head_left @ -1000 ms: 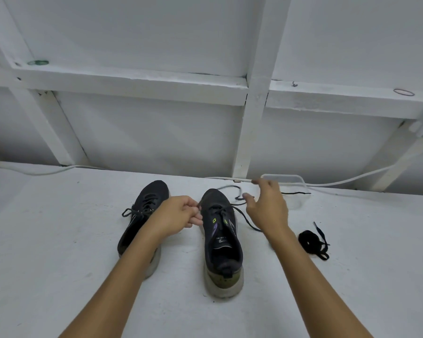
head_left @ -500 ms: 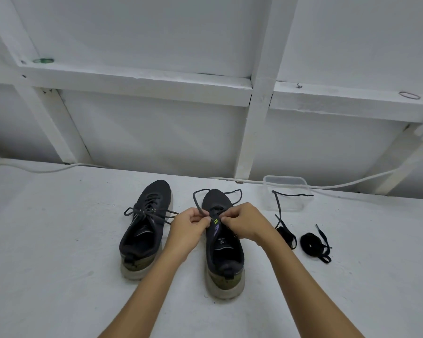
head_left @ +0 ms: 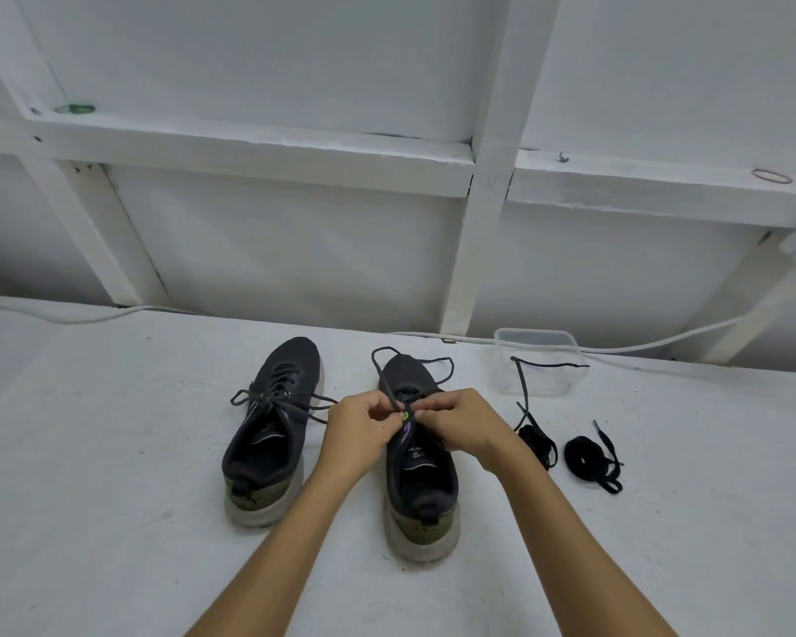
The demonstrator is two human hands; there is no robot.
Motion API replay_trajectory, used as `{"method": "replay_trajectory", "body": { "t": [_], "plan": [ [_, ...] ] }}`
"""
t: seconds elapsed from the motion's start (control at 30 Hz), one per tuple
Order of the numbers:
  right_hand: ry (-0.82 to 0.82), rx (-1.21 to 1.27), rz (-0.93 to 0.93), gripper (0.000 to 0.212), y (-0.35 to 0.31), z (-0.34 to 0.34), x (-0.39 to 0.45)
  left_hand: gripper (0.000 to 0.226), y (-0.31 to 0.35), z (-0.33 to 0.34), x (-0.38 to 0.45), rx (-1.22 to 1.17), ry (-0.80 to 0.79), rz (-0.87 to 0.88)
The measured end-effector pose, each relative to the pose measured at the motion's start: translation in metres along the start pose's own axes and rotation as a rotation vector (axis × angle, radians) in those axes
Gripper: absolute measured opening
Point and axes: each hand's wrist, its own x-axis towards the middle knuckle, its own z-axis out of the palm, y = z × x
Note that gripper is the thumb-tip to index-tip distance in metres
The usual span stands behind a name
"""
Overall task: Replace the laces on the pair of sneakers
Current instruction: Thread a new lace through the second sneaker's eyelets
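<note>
Two dark grey sneakers stand side by side on the white surface, toes pointing away from me. The left sneaker has its lace tied in a bow. Over the tongue of the right sneaker my left hand and my right hand meet, both pinching its grey lace, which loops out past the toe. Two black bundled laces lie to the right: one with a strand trailing up to a container, the other further right.
A clear plastic container stands behind the bundled laces near the wall. A white cable runs along the base of the white framed wall. A rubber band lies on the ledge at upper right.
My right hand has come back from near the container to the right sneaker's tongue. Both hands now pinch its lace together, and the lace loops ahead of the toe.
</note>
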Motion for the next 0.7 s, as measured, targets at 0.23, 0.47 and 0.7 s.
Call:
{"method": "replay_trajectory", "body": {
  "t": [0.23, 0.47, 0.7],
  "plan": [
    [-0.041, -0.016, 0.012, 0.017, 0.0, -0.001, 0.001, 0.008, -0.008, -0.006, 0.003, 0.013, -0.061, -0.058],
    [0.027, -0.335, -0.138, 0.009, 0.002, 0.007, 0.002, 0.016, -0.008, -0.004, -0.002, -0.044, -0.054, -0.065],
    [-0.001, -0.419, -0.197, 0.011, 0.005, 0.003, -0.001, 0.014, 0.008, -0.005, 0.0, -0.457, -0.148, -0.228]
  ]
}}
